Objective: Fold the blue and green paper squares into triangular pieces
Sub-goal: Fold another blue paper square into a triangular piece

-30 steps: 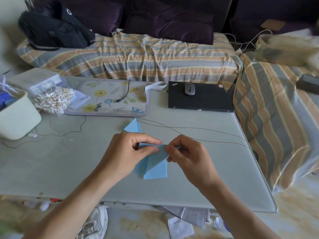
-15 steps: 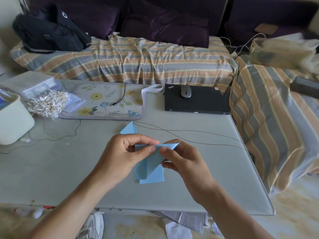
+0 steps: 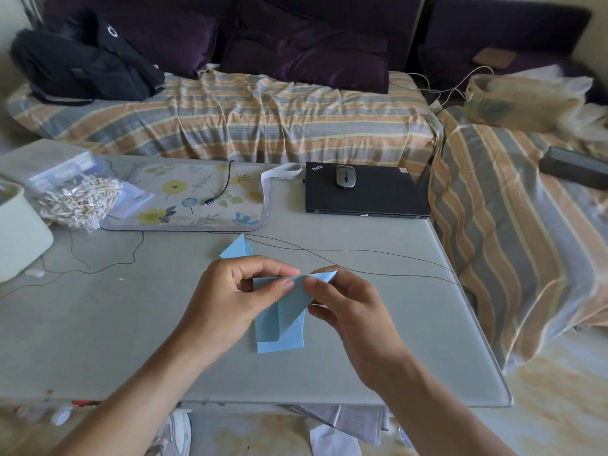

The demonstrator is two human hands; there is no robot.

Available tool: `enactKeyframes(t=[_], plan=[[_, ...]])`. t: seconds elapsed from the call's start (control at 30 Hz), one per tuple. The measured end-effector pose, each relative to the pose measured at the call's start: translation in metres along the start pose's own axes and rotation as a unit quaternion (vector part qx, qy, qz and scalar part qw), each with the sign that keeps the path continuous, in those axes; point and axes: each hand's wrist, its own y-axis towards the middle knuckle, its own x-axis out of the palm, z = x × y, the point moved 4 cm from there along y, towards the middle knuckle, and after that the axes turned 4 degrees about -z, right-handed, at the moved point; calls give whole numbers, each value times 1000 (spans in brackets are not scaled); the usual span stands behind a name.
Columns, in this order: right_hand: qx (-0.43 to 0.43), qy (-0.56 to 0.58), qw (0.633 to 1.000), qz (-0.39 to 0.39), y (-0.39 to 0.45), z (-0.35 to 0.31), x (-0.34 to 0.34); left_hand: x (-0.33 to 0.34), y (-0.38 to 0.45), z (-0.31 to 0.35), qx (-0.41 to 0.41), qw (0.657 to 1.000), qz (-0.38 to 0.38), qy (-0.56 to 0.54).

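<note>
Since a second ago the top corner of the blue paper (image 3: 286,311) has been swung over to the right: a point now sticks out past the right thumb, where earlier only a flat edge was held. Judged: the diagonal fold is being set, not yet creased flat.

Left to right:
- Cream tub (image 3: 19,235) and cotton-swab bag (image 3: 77,202) sit at the table's left edge, well apart from the work.
- Left hand (image 3: 230,301): paper pinched between thumb and forefinger at the fold's top edge.
- A second blue piece (image 3: 237,249) lies just behind the left hand, partly hidden.
- Right hand (image 3: 345,311): the protruding corner is pinched by thumb and curled fingers.
- Thin black cables (image 3: 362,258) run just behind the hands; a snag is possible.
- Laptop (image 3: 365,192) sits at the far right.

No green paper is seen. Bare table (image 3: 98,324) is left on both sides; the near edge is close below the paper.
</note>
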Motion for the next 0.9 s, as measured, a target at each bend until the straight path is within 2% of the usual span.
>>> enactKeyframes(t=[0.2,0.53,0.9], plan=[[7,24,1000,2,1,0,-1,-1,0,-3,-11,1000,-6,-13],[-6,-21,1000,6,2,2,1,0,-1,-5,-22,999,-25,-17],[-9,-17,999,30,1,2,1,-5,-3,-6,24,998,18,59]])
